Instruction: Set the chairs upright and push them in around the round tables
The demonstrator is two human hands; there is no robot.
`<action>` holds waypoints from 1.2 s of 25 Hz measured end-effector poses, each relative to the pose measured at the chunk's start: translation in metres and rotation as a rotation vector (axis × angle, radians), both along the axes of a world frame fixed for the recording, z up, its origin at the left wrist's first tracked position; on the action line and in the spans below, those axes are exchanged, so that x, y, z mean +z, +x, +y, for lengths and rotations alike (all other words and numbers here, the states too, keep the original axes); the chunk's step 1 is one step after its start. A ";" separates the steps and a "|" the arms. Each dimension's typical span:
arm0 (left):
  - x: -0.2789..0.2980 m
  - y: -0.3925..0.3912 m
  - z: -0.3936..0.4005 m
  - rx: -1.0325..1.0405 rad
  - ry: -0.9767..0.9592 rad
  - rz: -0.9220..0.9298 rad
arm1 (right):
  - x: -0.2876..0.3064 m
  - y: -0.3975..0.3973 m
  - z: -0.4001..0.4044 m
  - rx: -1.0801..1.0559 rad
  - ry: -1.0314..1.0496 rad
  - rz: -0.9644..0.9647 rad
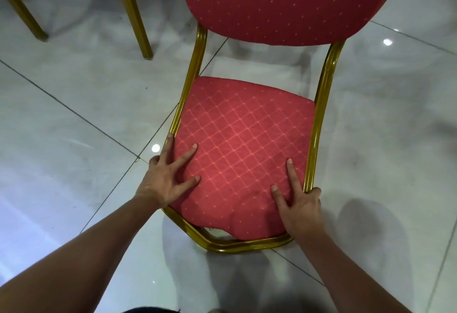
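A chair [243, 139] with a red patterned seat cushion, red dotted backrest and gold metal frame fills the middle of the head view, seat facing me. My left hand [168, 176] lies on the seat's left front corner, fingers spread over cushion and frame. My right hand [300, 201] presses on the right front corner, with fingers curled around the gold frame rail. The cushion's front edge is lifted off the frame. The chair's legs are hidden beneath the seat.
Two gold legs [133, 13] of another piece of furniture stand at the top left on the glossy white tiled floor [74, 105]. Open floor stretches to the left and right of the chair.
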State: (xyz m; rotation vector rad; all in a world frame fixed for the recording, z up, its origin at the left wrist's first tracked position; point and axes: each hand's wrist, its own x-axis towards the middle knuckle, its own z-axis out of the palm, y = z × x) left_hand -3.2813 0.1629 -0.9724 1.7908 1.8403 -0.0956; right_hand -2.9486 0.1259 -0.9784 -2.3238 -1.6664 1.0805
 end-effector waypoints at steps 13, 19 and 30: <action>0.282 0.047 -0.048 0.085 -0.130 0.168 | 0.275 0.043 -0.021 0.100 -0.203 -0.068; 0.432 0.079 -0.064 0.151 -0.191 0.194 | 0.416 0.077 -0.016 0.105 -0.375 -0.068; 0.673 0.167 -0.098 0.239 -0.117 -0.008 | 0.610 0.149 0.028 0.220 -0.618 -0.078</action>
